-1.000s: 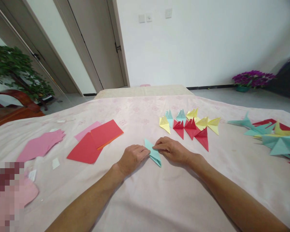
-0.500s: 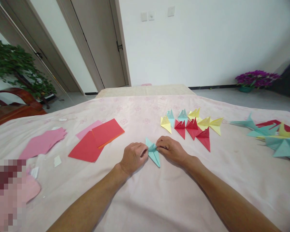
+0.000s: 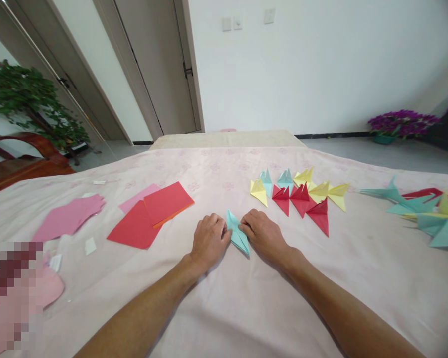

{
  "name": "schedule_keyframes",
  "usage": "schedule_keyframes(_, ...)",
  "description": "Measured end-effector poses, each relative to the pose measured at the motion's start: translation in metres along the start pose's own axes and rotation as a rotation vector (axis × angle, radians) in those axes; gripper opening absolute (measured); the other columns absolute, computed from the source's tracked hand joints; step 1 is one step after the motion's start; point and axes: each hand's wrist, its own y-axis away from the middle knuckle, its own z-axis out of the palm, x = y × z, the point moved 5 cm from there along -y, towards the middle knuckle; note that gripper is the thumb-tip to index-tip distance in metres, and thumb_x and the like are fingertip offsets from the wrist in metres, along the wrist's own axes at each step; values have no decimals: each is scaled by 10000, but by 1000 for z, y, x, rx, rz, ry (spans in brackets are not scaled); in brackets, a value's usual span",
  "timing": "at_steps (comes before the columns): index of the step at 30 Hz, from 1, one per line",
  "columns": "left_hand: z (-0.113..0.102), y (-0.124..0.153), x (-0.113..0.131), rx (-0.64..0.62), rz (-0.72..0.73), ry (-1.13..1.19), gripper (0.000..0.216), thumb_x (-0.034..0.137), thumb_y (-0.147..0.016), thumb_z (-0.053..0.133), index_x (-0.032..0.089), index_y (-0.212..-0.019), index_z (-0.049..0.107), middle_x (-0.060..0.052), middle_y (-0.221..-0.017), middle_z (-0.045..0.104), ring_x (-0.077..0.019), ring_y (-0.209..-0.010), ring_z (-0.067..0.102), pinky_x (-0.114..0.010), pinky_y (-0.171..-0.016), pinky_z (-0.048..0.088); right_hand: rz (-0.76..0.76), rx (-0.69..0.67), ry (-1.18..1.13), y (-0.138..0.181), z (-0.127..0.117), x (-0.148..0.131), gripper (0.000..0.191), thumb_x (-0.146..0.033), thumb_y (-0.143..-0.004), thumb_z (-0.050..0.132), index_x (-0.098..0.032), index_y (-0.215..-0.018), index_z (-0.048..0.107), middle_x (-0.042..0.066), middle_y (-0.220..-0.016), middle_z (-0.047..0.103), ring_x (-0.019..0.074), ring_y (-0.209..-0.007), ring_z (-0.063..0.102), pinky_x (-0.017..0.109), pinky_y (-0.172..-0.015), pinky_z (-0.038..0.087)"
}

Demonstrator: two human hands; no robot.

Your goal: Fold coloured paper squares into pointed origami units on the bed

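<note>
A light teal folded paper piece [image 3: 239, 237], long and pointed at both ends, lies on the pink cloth between my hands. My left hand [image 3: 210, 239] is closed, with thumb and fingers gripping its left edge. On the opposite edge, my right hand [image 3: 264, 231] is curled, its fingertips pinching the paper. A crease runs along the middle of the piece. Just beyond my right hand stand several folded paper pieces: a red one [image 3: 318, 215], a yellow one [image 3: 259, 190] and a light blue one [image 3: 285, 179] among them.
Red paper sheets [image 3: 132, 228] lie left of centre, partly over a pink sheet. Farther left is a stack of pink paper [image 3: 65, 219]. White scraps [image 3: 90, 246] lie nearby. Larger teal folded shapes [image 3: 440, 228] crowd the right edge. A wooden chair [image 3: 26, 164] stands at far left.
The raised fold across the middle of the teal paper now lies flatter, and the piece looks like a narrow diamond. Both hands stay on its edges. The view has shifted slightly.
</note>
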Motion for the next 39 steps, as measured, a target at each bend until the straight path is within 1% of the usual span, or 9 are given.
schedule_keyframes(4, 1, 1, 1, 35, 6, -56, 126, 280, -888, 591, 210, -788, 561, -36, -886, 580, -215, -864, 531, -360, -770, 401, 7, 12, 36, 1, -1, -3, 166, -318, -954, 535, -211, -837, 585, 37, -924, 575, 174, -870, 519, 281, -734, 369)
schedule_keyframes(8, 3, 2, 0, 56, 2, -64, 122, 273, -870, 624, 211, -797, 548, -39, -887, 568, -224, -852, 529, -376, -757, 408, 27, 59, 33, 3, -2, -3, 78, -289, -922, 575, -220, -887, 569, 37, -953, 583, 188, -888, 526, 288, -702, 362)
schedule_keyframes(11, 2, 2, 0, 67, -11, -44, 144, 267, -844, 665, 214, -830, 531, -29, -891, 561, -224, -859, 530, -375, -751, 419, -10, 55, 42, 3, -2, -5, 51, -267, -921, 578, -220, -902, 572, 35, -943, 593, 190, -890, 522, 291, -713, 368)
schedule_keyframes(16, 1, 4, 5, 74, 40, -60, 145, 229, -850, 662, 215, -910, 531, -32, -953, 564, -224, -894, 532, -388, -785, 437, -99, 18, 104, 3, -1, -10, 124, -288, -958, 547, -219, -914, 641, 50, -944, 614, 198, -889, 518, 305, -756, 378)
schedule_keyframes(21, 3, 7, 10, 66, 141, -38, 138, 169, -871, 626, 211, -976, 548, -43, -1049, 583, -223, -947, 541, -399, -848, 451, -124, 22, 92, 4, 1, -9, 165, -294, -968, 535, -241, -998, 688, 50, -944, 619, 201, -891, 517, 304, -754, 388)
schedule_keyframes(27, 6, 8, 10, 64, 185, 4, 172, 155, -903, 576, 210, -1065, 561, -65, -1139, 617, -233, -1052, 564, -423, -942, 456, -146, 14, 129, 4, 3, -9, 173, -295, -965, 538, -264, -1023, 698, 52, -942, 610, 199, -864, 506, 311, -730, 387)
schedule_keyframes(34, 7, 9, 9, 40, 187, -53, 291, 175, -902, 581, 196, -1191, 551, -96, -1212, 619, -260, -1114, 566, -441, -969, 450, -143, -8, 157, 2, 2, -11, 199, -254, -971, 510, -276, -1088, 669, 54, -958, 590, 201, -871, 493, 308, -709, 372)
schedule_keyframes(39, 7, 8, 8, 22, 135, -101, 338, 208, -904, 581, 194, -1238, 532, -110, -1207, 600, -266, -1103, 564, -445, -944, 452, -147, -89, 89, -5, 2, -6, 264, -235, -961, 492, -275, -1184, 628, 48, -943, 575, 190, -897, 515, 287, -741, 371)
